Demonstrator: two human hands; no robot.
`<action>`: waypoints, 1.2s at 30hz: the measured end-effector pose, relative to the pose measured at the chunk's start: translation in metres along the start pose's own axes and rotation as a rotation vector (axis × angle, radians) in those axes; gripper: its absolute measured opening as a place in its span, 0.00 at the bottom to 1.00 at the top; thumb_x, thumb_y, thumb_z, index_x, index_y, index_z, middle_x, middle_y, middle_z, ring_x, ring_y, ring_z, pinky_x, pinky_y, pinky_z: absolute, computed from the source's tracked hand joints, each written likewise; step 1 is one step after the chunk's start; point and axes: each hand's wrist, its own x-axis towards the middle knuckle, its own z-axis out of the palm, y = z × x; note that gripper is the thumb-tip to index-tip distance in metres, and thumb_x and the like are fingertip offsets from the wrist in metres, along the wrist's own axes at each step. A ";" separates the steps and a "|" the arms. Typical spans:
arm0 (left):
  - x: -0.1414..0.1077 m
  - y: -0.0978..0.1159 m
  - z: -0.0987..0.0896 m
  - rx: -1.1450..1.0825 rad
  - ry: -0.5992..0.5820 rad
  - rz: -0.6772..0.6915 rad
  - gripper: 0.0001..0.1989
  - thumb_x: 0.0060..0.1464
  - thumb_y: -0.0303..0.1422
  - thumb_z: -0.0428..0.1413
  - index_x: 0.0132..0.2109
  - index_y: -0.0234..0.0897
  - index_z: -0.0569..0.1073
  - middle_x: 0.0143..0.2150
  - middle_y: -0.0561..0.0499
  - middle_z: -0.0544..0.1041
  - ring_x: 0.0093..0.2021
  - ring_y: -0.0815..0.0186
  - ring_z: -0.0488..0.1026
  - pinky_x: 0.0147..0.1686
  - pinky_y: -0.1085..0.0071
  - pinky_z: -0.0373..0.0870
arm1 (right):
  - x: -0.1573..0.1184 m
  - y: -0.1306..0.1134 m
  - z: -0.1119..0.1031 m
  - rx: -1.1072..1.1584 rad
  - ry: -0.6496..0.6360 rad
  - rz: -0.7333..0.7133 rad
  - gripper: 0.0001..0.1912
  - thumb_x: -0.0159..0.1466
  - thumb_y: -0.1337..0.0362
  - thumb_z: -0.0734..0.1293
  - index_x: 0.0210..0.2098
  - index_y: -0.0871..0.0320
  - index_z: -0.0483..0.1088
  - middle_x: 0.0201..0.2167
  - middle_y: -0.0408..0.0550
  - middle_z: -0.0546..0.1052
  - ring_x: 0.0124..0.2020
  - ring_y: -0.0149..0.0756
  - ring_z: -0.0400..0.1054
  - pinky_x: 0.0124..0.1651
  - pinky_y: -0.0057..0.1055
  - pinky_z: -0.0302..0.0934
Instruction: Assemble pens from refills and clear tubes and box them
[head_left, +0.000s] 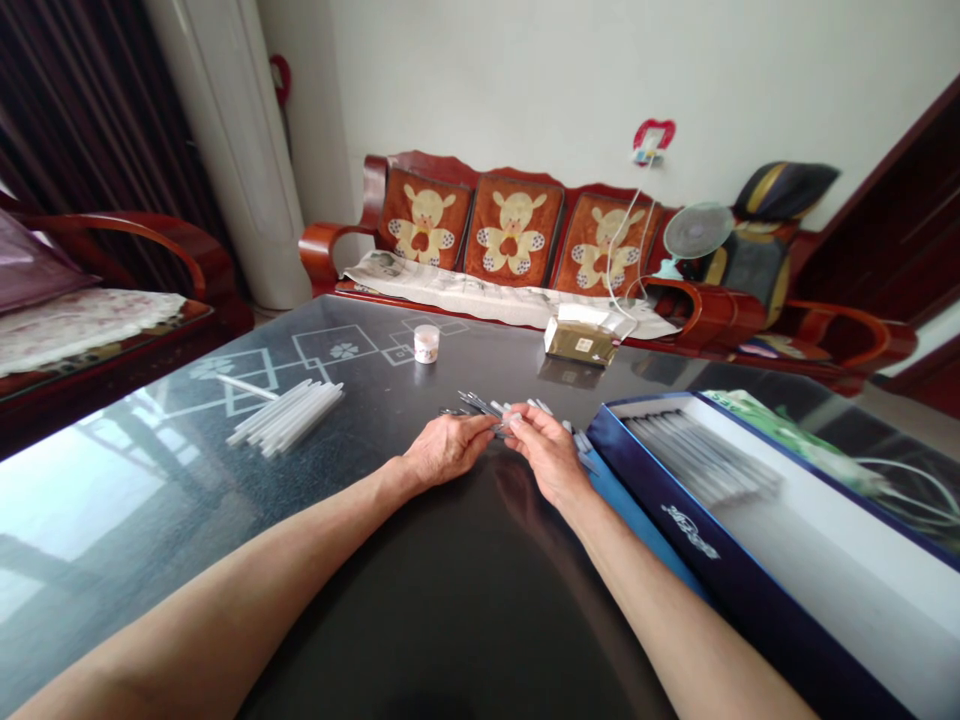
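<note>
Over the middle of the dark table, my left hand (pixel 452 447) and my right hand (pixel 546 450) meet with fingertips almost touching. Closed in a pinch, the right fingers hold a small whitish translucent piece (pixel 512 416). The left thumb and fingers are pressed together beside it; what they grip is too small to make out. Just beyond the fingertips lie thin dark sticks (pixel 477 402), partly hidden by the hands. Short white pieces (pixel 582 440) are scattered behind and beside my right hand. To the left rests a pile of slim white tubes (pixel 289 418), one lying apart.
At right stands a long blue open box (pixel 651 500) holding a row of clear, dark-tipped sticks (pixel 697 455). A green-and-white bag (pixel 795 430) lies behind it. A small white tub (pixel 427 344) and a tissue box (pixel 581 340) stand farther back, before a wooden sofa (pixel 330 250).
</note>
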 end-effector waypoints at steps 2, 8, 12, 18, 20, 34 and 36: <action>0.000 0.000 0.000 0.000 -0.001 0.000 0.17 0.65 0.36 0.45 0.56 0.40 0.71 0.46 0.48 0.80 0.43 0.61 0.78 0.41 0.71 0.72 | -0.001 -0.001 0.000 0.017 -0.005 0.001 0.19 0.47 0.58 0.76 0.36 0.57 0.72 0.33 0.42 0.77 0.34 0.30 0.70 0.37 0.28 0.62; 0.000 -0.002 0.000 0.009 -0.007 0.019 0.15 0.65 0.36 0.45 0.50 0.39 0.73 0.38 0.49 0.79 0.37 0.64 0.78 0.36 0.73 0.70 | -0.003 0.003 0.003 -0.035 -0.044 -0.008 0.18 0.48 0.57 0.76 0.34 0.56 0.72 0.32 0.41 0.77 0.34 0.30 0.70 0.37 0.28 0.62; 0.002 -0.004 0.001 0.046 0.029 0.067 0.12 0.61 0.30 0.47 0.39 0.35 0.75 0.33 0.48 0.75 0.33 0.66 0.75 0.35 0.73 0.69 | -0.002 0.008 0.004 -0.078 -0.051 -0.019 0.18 0.48 0.55 0.75 0.34 0.56 0.71 0.32 0.41 0.77 0.33 0.31 0.70 0.38 0.29 0.63; 0.004 -0.009 -0.002 0.131 -0.036 0.113 0.11 0.58 0.27 0.47 0.31 0.33 0.73 0.29 0.48 0.71 0.30 0.66 0.71 0.34 0.72 0.69 | -0.002 0.011 0.001 -0.184 -0.090 -0.073 0.15 0.50 0.56 0.74 0.32 0.57 0.72 0.27 0.41 0.77 0.31 0.31 0.70 0.38 0.30 0.64; 0.003 -0.011 -0.002 0.136 -0.060 0.151 0.12 0.60 0.28 0.46 0.32 0.33 0.73 0.30 0.47 0.72 0.31 0.66 0.71 0.35 0.71 0.69 | -0.003 0.011 0.001 -0.182 -0.076 -0.052 0.14 0.51 0.57 0.74 0.33 0.57 0.73 0.28 0.41 0.77 0.31 0.32 0.71 0.38 0.30 0.65; -0.001 -0.011 0.003 0.316 -0.117 0.164 0.15 0.64 0.27 0.40 0.36 0.33 0.70 0.34 0.47 0.70 0.32 0.67 0.69 0.33 0.74 0.69 | -0.005 0.003 0.006 -0.162 -0.014 0.063 0.12 0.47 0.59 0.76 0.28 0.59 0.75 0.22 0.42 0.75 0.24 0.29 0.69 0.29 0.28 0.66; -0.001 -0.010 0.003 0.339 -0.110 0.164 0.14 0.63 0.26 0.40 0.37 0.33 0.70 0.34 0.47 0.70 0.33 0.66 0.69 0.33 0.74 0.69 | -0.006 0.002 0.007 -0.157 -0.006 0.075 0.12 0.48 0.59 0.76 0.28 0.60 0.75 0.22 0.42 0.75 0.24 0.29 0.69 0.29 0.27 0.66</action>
